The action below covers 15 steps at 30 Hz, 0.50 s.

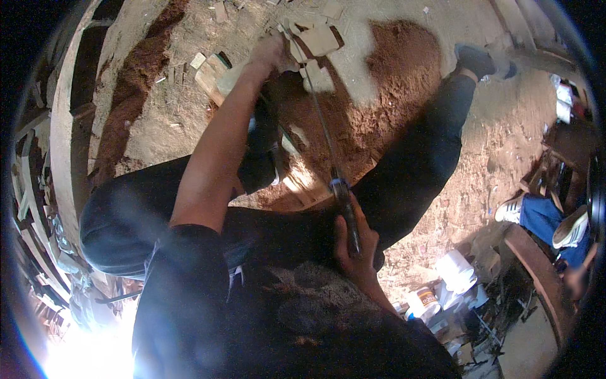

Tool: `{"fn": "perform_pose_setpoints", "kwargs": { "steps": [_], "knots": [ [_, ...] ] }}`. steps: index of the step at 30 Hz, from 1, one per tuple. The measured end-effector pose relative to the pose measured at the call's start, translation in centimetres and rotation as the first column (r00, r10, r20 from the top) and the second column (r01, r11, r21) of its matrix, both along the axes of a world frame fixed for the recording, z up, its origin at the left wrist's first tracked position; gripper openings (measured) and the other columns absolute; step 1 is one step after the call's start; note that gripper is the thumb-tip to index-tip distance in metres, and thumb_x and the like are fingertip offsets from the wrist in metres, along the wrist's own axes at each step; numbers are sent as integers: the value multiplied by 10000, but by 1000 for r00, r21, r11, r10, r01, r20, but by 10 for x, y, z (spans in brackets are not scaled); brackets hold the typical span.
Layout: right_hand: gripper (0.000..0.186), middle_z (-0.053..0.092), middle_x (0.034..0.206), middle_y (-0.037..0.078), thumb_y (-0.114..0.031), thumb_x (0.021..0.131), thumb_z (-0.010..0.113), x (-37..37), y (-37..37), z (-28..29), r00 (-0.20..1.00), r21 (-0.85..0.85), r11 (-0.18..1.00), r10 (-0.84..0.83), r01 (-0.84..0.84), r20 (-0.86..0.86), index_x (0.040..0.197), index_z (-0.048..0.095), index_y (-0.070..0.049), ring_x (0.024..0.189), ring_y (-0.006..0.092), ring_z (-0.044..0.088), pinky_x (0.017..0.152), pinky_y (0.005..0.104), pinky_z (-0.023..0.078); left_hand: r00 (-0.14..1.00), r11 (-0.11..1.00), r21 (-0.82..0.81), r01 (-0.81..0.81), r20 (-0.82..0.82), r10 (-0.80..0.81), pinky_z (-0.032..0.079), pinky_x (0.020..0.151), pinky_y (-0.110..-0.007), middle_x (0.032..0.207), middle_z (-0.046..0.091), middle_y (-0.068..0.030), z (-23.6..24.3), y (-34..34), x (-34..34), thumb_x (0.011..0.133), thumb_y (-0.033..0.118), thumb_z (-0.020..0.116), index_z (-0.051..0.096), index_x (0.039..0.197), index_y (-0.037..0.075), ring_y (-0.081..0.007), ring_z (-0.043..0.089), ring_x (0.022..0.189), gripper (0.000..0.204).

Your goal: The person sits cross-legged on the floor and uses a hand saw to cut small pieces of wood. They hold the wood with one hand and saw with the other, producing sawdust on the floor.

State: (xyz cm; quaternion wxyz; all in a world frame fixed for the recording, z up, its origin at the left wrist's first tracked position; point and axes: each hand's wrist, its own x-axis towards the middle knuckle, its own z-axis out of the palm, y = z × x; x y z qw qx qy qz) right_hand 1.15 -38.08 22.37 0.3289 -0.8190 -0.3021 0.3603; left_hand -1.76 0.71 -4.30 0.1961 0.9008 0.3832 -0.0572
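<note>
My right hand (358,243) is wrapped round the dark handle of a long, thin-bladed hand tool (322,120), close to my body. The handle has a blue band where the narrow metal blade begins, and the blade runs away from me toward pale cut wood pieces (320,40). Beside its far end, my left hand (273,53) is closed and slightly blurred. What its fingers grip is hidden. A smaller pale wood piece (317,78) lies under the blade. Left of my left wrist rests a wood block (212,77).
Reddish sawdust (404,54) covers part of the ground. Boards (69,145) stand along the left. At right are a white tub (421,303), a white container (456,271), scraps, a curved wood piece (536,278) and another person's shoe (509,210). My outstretched foot (476,60) is far right.
</note>
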Motion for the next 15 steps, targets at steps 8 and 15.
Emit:
{"fn": "perform_pose_setpoints", "kwargs": {
  "steps": [8,15],
  "knots": [
    [463,681,810,137,-168,990,583,31,-8,23,997,-77,994,79,-80,-23,1416,494,-12,651,185,640,590,313,500,1000,997,-69,-29,7,30,546,910,-449,1086,665,-289,18,5,-3,541,516,876,519,1142,-82,-418,658,1045,920],
    [456,677,807,113,-197,993,576,32,-8,37,997,-73,994,80,-81,-24,1404,511,-10,646,167,620,585,300,483,998,999,-41,-17,56,20,537,892,-498,1109,668,-255,22,6,-10,567,596,879,419,1302,-45,-444,655,1041,1078]
  ]
}}
